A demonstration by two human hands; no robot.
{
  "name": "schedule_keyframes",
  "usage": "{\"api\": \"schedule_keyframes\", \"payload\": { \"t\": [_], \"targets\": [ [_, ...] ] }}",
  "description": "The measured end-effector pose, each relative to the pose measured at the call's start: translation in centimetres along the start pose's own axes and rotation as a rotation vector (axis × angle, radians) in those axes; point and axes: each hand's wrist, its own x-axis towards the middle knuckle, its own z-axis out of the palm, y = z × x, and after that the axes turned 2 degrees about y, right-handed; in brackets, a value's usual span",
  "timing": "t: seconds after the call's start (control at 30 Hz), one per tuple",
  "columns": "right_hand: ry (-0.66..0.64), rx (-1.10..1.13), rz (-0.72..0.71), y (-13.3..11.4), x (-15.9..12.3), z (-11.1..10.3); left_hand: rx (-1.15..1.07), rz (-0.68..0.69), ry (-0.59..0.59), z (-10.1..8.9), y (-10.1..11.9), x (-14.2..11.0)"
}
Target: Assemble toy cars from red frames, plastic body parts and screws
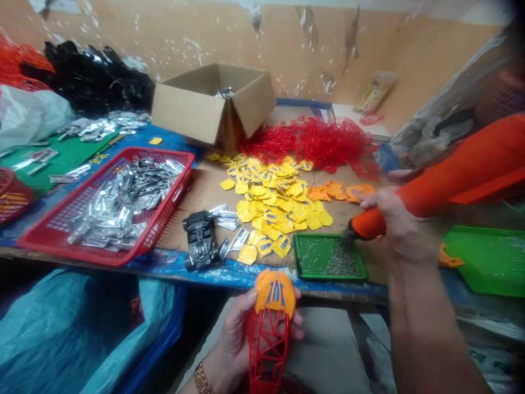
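the right hand (396, 224) is closed around an orange-handled electric screwdriver (455, 183), whose long axis runs from 2 o'clock down to 8 o'clock, with its tip at the far edge of a green perforated tray (299, 257) holding loose screws (342, 262). the left hand (241, 334), at 6 o'clock in the view, grips an orange plastic toy-car body (275, 293) still joined to a red plastic runner frame (268, 350), its long axis upright from 12 to 6 with the orange end on top. the tray lies at about 2 o'clock from the left hand, and the right hand is the nearer of the two to the screws.
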Motion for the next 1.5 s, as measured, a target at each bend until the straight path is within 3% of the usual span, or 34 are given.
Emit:
{"api": "schedule_keyframes", "payload": {
  "t": [0.1, 0.17, 0.3, 0.33, 0.37, 0.43, 0.5, 0.53, 0.63, 0.77, 0.97, 1.17, 1.23, 1.33, 1.4, 1.5],
  "targets": [
    [0.032, -0.006, -0.094, -0.7, 0.8, -1.1, 0.016, 0.058, -0.025, 0.1, 0.4, 0.1],
    [0.007, -0.122, -0.186, -1.5, 0.5, -2.2, 0.023, 0.091, -0.037, 0.5, 0.9, 0.2],
    [0.215, -0.346, -0.426, -2.3, -2.0, -3.2, 0.031, 0.099, -0.065, 1.0, 1.8, 0.0],
    [0.178, -0.387, -0.447, -2.0, -2.6, -2.9, 0.032, 0.094, -0.072, 0.9, 1.9, 0.0],
    [0.052, -0.42, -0.446, -1.5, -3.1, -2.5, 0.034, 0.086, -0.076, 0.9, 2.0, 0.0],
    [-0.32, -0.465, -0.459, 0.1, -3.7, -1.0, 0.04, 0.086, -0.065, 0.6, 2.0, -0.1],
    [-0.576, -0.587, -0.389, 2.2, -3.5, 0.7, 0.048, 0.107, -0.054, 0.4, 1.9, -0.1],
    [-0.674, -0.686, -0.344, 3.3, -3.3, 1.6, 0.049, 0.123, -0.05, 0.4, 1.8, -0.1],
    [-0.761, -0.791, -0.286, 5.9, -2.6, 3.3, 0.038, 0.167, -0.034, 0.4, 1.7, -0.1],
    [-0.763, -0.834, -0.231, 7.1, -2.7, 3.5, 0.002, 0.162, 0.004, 0.6, 2.0, -0.3],
    [-0.75, -0.776, -0.217, 6.9, -3.2, 3.2, 0.014, 0.163, 0.085, 0.4, 2.6, -0.4],
    [-0.517, -0.602, -0.218, 4.0, -4.5, 3.2, 0.149, 0.194, 0.135, 0.5, 2.9, -0.1],
    [-0.446, -0.443, -0.138, 2.0, -6.3, 2.9, 0.222, 0.25, 0.178, 1.0, 3.2, 0.3],
    [-0.423, 0.139, 0.459, -1.3, -10.1, 2.4, 0.352, 0.41, 0.267, 1.6, 3.5, 1.1],
    [-0.429, 0.358, 0.767, -3.0, -12.4, 2.4, 0.449, 0.531, 0.316, 1.7, 3.4, 1.7],
    [-0.387, 0.474, 0.935, -4.5, -14.5, 2.5, 0.561, 0.65, 0.36, 1.5, 2.8, 2.4]
  ]
}}
